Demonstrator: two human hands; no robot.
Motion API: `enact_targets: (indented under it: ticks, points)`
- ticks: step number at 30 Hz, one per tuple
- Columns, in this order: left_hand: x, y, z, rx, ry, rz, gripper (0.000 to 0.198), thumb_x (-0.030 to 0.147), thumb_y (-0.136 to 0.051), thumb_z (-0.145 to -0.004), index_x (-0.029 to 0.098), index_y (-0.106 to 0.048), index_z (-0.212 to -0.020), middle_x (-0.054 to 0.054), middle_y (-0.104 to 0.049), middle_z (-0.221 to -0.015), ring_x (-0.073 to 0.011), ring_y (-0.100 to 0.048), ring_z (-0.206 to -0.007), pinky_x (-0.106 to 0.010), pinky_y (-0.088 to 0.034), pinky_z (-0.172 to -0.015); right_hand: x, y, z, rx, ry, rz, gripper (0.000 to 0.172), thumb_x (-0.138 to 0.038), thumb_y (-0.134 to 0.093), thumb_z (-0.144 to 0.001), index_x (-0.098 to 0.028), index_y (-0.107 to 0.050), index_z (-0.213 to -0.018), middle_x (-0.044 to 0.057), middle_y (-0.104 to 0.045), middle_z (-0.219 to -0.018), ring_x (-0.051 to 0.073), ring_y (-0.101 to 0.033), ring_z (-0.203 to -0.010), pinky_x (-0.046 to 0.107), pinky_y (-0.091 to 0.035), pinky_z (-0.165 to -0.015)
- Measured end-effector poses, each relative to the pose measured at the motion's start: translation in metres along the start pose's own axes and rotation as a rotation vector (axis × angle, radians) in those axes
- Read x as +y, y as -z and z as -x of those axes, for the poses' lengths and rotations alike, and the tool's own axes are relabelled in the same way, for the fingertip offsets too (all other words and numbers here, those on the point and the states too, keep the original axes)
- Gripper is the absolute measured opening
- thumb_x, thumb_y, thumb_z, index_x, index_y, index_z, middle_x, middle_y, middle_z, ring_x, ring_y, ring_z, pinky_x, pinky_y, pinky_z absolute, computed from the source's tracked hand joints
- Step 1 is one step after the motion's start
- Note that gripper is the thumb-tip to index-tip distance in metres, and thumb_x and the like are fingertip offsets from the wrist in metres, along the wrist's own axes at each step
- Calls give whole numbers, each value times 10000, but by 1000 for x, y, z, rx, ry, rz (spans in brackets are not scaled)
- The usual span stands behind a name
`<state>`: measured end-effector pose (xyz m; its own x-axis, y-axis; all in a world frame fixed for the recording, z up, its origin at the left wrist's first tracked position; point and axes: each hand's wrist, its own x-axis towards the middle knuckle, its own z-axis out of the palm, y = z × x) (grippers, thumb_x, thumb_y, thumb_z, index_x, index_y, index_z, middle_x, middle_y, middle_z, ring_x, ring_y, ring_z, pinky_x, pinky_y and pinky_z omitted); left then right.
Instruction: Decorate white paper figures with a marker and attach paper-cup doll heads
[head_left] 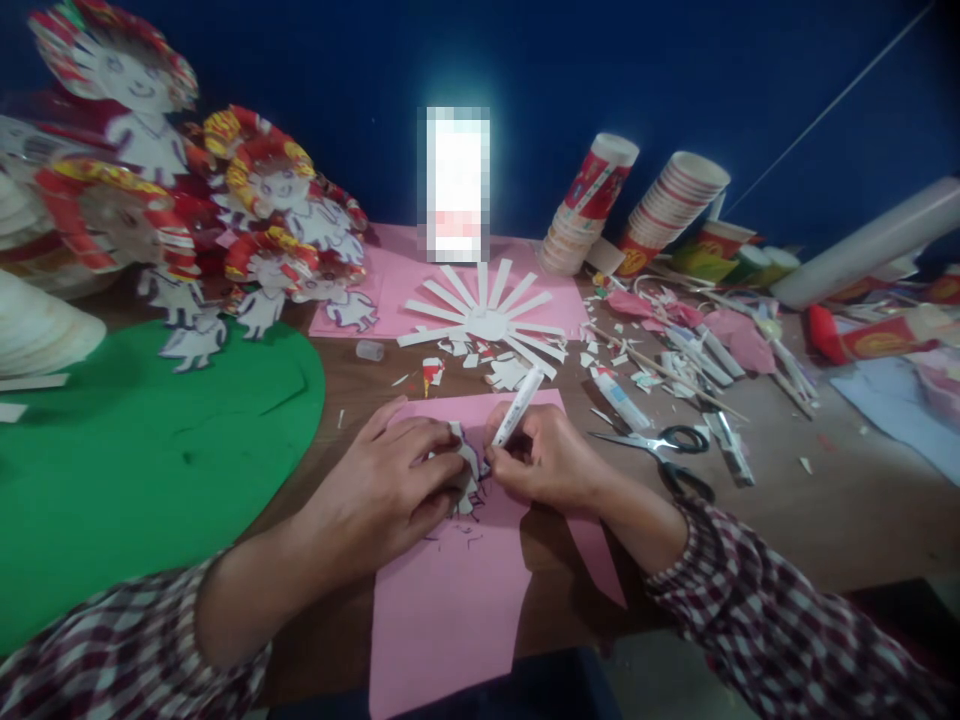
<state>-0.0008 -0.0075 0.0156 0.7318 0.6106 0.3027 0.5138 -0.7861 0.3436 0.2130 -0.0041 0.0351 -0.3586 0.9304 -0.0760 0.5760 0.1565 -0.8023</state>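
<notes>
My left hand (409, 475) lies with its fingers stretched over a small white paper cutout (466, 468), pressing it onto a sheet of pink paper (450, 620). In my right hand (551, 455) a white marker (519, 408) is gripped like a pen, its lower end at the cutout's right edge. Dark ink strokes run along the cutout and onto the pink paper around it. Part of the cutout is hidden beneath my left fingers.
Black-handled scissors (667, 447) and a glue tube (621, 398) lie to the right. Beyond the pink paper is a white fan-cut paper cup (487, 322) among scraps. Paper cup stacks (675, 205) stand behind. Green round board (247, 440) and paper figures (274, 200) occupy the left.
</notes>
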Motion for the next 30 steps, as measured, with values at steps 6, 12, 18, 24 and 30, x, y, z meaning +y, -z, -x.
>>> enact_targets:
  ticks: [6,12,18,24,30]
  points:
    - [0,0,-1,-3,-6,2,149,181,-547,-852,217,-631,-969,-47,-632,-1066,-222,-585,-1040,-509,-276,-1066,1,-1,1,1,-12,-28,86,-187,-549,-746,-159,-625,-716,-16,-552,-568,92,-478,-511,208,-337,-488]
    - [1,0,-1,-4,5,3,134,190,-549,-865,207,-621,-977,-58,-639,-1072,-221,-578,-1050,-508,-272,-1074,3,-1,0,13,-39,-163,28,-157,-556,-727,-163,-584,-726,-33,-528,-591,86,-472,-525,201,-356,-493]
    - [2,1,-2,9,29,35,103,206,-549,-863,198,-608,-947,-45,-666,-1020,-211,-594,-1019,-490,-286,-1060,4,0,-1,107,13,-285,65,-117,-536,-743,-173,-530,-711,-44,-515,-615,81,-467,-556,203,-382,-540]
    - [1,1,-2,7,16,11,135,201,-543,-861,193,-611,-977,-44,-660,-1045,-214,-596,-1018,-490,-274,-1060,5,-2,0,80,11,-263,68,-128,-544,-758,-177,-541,-805,-43,-514,-646,88,-463,-562,203,-371,-527]
    - [2,2,-1,-10,21,14,143,210,-537,-867,201,-617,-985,-54,-656,-1072,-217,-585,-1041,-493,-266,-1068,7,-2,-1,63,47,-192,59,-127,-552,-751,-180,-540,-776,-42,-517,-639,92,-463,-565,208,-374,-540]
